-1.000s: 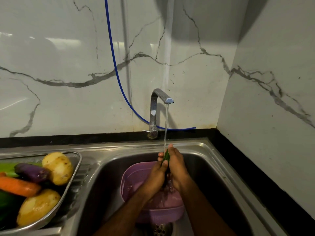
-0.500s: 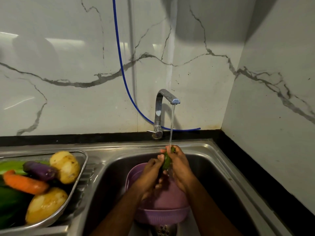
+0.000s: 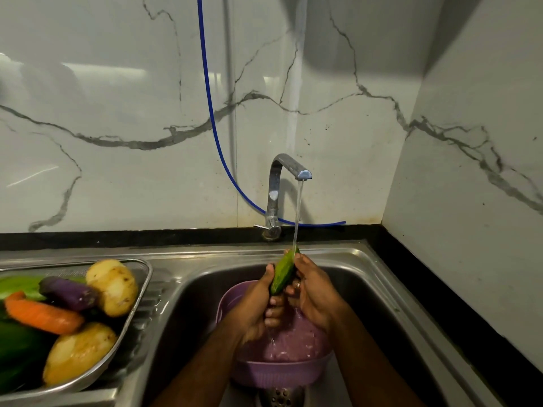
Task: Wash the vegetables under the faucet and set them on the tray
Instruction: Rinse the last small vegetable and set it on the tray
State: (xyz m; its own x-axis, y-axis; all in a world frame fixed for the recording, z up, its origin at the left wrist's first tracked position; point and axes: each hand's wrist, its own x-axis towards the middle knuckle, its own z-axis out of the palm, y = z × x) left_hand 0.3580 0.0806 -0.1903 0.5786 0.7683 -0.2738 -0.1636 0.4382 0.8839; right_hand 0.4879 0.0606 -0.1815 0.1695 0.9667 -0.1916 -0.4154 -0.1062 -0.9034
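I hold a green cucumber (image 3: 283, 271) nearly upright under the running faucet (image 3: 289, 167), its tip at 12 o'clock meeting the thin stream of water (image 3: 298, 212). My left hand (image 3: 255, 304) wraps the lower half from 9 o'clock, fingers curled tight round it; my right hand (image 3: 313, 292) closes on it from 3 o'clock, thumb lying along the skin and fingers curled behind, a ring just showing on one of them. Both hands hang over a purple plastic colander (image 3: 282, 368) that sits in the steel sink (image 3: 379, 277), water splashing into its bowl, with the drain (image 3: 279, 399) just past its near rim at 6 o'clock.

On the drainboard at 9 o'clock from the sink, a metal tray (image 3: 141, 292) carries two potatoes (image 3: 113, 284) (image 3: 79, 352), a carrot (image 3: 44, 315), a small purple eggplant (image 3: 67, 292) and dark green vegetables (image 3: 17, 348) partly cut off by the frame's edge. A blue hose (image 3: 211, 113) runs down the marble wall (image 3: 117, 113) and passes behind the faucet's base.
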